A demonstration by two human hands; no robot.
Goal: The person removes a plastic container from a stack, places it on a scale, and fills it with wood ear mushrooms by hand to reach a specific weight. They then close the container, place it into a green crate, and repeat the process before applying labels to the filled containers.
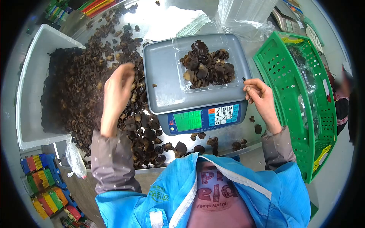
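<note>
Your right hand (260,95) pinches a small dark dried mushroom piece (244,79) beside the grey digital scale (163,87), your left hand (116,93) bunches over the loose pile of curled dark dried mushrooms (76,91) on the counter (148,17), grip hidden; they look light and brittle, so pinch edges gently.

Steel table (167,9), grey floor (334,178), coloured crates (43,186)

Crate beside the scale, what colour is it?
The crate is bright green, best seen in the head view.
</note>
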